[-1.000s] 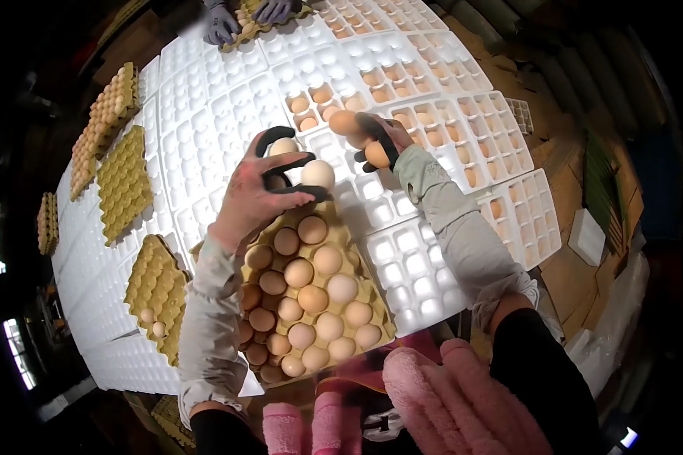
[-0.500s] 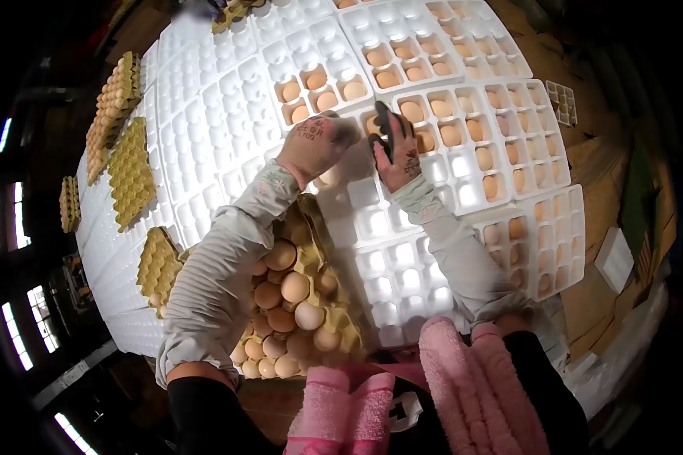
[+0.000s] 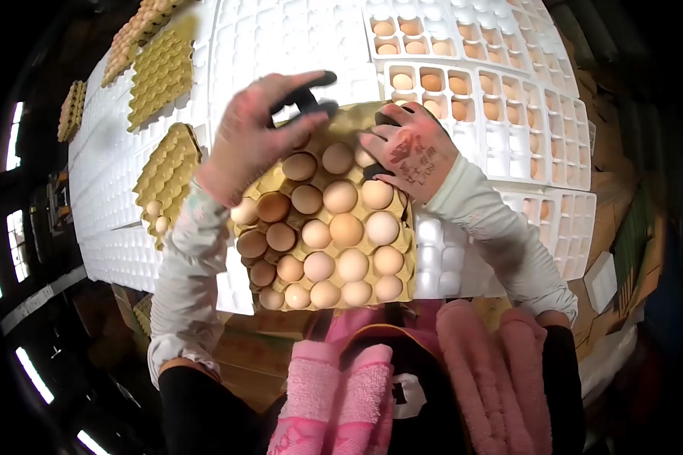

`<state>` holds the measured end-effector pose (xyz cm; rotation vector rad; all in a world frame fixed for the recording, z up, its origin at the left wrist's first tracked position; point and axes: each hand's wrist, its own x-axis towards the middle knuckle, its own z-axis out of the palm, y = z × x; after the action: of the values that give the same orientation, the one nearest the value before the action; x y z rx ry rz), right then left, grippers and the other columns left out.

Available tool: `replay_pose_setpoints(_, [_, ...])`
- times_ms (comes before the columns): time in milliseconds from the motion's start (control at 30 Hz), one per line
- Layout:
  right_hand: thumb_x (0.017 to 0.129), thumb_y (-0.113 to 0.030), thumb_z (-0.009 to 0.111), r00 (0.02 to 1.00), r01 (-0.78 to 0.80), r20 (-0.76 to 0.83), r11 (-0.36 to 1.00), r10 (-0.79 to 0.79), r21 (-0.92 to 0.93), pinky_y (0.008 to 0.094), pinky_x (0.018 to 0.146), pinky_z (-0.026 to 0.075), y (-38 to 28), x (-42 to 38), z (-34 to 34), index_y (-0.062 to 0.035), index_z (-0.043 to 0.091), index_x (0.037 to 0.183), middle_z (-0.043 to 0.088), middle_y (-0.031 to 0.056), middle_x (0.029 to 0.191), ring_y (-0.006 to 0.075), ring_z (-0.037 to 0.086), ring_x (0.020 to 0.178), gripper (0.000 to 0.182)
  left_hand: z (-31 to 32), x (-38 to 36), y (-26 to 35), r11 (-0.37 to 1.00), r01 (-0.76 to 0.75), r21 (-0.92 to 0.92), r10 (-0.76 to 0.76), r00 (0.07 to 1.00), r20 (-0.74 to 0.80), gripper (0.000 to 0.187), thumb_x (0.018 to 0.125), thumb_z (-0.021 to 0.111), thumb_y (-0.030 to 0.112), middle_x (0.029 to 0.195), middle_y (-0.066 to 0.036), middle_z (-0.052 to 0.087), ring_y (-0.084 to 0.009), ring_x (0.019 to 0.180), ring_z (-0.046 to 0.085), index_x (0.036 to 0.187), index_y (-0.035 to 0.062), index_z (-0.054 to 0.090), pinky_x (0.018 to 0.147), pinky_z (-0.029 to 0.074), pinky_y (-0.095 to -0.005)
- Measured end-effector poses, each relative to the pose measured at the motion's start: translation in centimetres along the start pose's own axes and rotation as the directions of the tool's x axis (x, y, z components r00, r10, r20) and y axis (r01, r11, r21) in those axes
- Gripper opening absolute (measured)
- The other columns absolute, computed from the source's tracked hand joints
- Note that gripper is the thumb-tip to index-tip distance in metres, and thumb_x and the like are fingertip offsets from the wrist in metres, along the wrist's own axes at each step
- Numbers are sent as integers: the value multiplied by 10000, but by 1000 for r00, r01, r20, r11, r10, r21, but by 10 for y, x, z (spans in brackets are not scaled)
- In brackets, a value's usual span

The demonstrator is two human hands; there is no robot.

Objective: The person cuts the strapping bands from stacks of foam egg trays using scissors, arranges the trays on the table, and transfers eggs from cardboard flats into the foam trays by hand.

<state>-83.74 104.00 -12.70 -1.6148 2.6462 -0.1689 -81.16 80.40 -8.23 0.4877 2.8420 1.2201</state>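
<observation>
A yellowish pulp egg tray (image 3: 407, 258) with many brown and pale eggs lies in front of me, over the white trays. My left hand (image 3: 258, 125) is above its upper left corner, thumb and forefinger spread with nothing between them. Dark covers show on its fingertips. At the upper right part of the pulp tray, my right hand (image 3: 411, 150) curls its dark-tipped fingers around a pale egg (image 3: 363, 156), which is partly hidden. Just below that hand another egg (image 3: 377, 194) sits in its cup.
White plastic trays (image 3: 281, 38) spread across the table; those at the right hold eggs (image 3: 431, 82). Pulp trays (image 3: 159, 80) lie at the left, one with two eggs (image 3: 158, 216). A filled stack (image 3: 133, 34) stands behind. Cardboard (image 3: 603, 193) lies beyond the right edge.
Both hands have drawn back from the white trays to the pulp tray. That tray now lies more centrally and flatter in view. My left hand has spread its fingers, and the view has shifted.
</observation>
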Motion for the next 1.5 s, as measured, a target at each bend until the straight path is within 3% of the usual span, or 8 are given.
replay_pose_setpoints(200, [767,-47,669,923,40,62,-255,379,966,299,879,510,12,-44,-5,37,525,1238,613,131,1137,186,597,1067,500,56,-39,-9,883,-161,441,174,985,10,585,708,747,201,1028,-117,635,-300,998,575,1234,87,518,923,409,-418])
replay_pose_setpoints(333, [790,-377,683,983,-183,36,953,180,240,279,795,496,-34,-31,-6,-98,525,1250,624,64,1121,157,623,984,560,36,-59,-19,923,82,-375,-138,982,-127,529,802,694,180,1006,-95,673,-225,1032,610,1283,54,514,892,494,-334])
replay_pose_setpoints(533, [816,-193,670,849,-137,139,-42,509,990,298,608,525,-37,-70,-7,-24,500,1299,650,105,1020,165,632,739,540,3,-72,-25,-309,-38,-950,-379,922,86,434,888,527,-8,1135,-187,542,-293,1035,569,1304,1,403,881,512,-469])
replay_pose_setpoints(600, [843,-139,619,844,185,92,-448,529,875,297,546,516,-47,-81,-2,-2,444,1334,635,134,1016,174,620,678,538,29,-86,-38,830,-159,-535,-28,946,-324,392,904,526,14,1069,-161,544,-271,952,585,1283,32,429,788,533,-447])
replay_pose_setpoints(800, [818,-471,626,911,-392,-85,911,404,125,300,684,504,-81,-104,-14,-91,588,1082,597,186,1086,201,623,734,464,38,-52,6,722,-301,623,122,942,313,370,731,711,381,1012,-80,630,-259,850,617,926,69,668,730,487,-361])
replay_pose_setpoints(1200, [794,-331,647,675,-318,155,95,721,943,274,572,481,-123,-137,9,29,602,1123,645,101,822,163,614,680,489,-23,-76,-9,749,292,-594,-317,946,66,301,798,696,82,952,-59,679,-90,735,618,1089,23,647,650,509,-226])
replay_pose_setpoints(1333, [852,-420,459,724,223,445,-789,527,572,307,414,415,-119,-131,22,115,543,1137,635,154,849,195,538,509,611,-2,-95,-4,945,-81,318,66,996,58,376,758,729,207,1093,-70,638,-250,863,656,1112,110,645,731,523,-337])
replay_pose_setpoints(1500, [838,-577,415,764,381,363,-827,533,414,379,428,451,-111,-127,34,-14,603,1040,494,259,1276,293,557,594,628,39,-78,11,771,-118,626,25,988,155,539,708,722,433,1035,-96,606,-250,847,631,1157,166,589,667,494,-370])
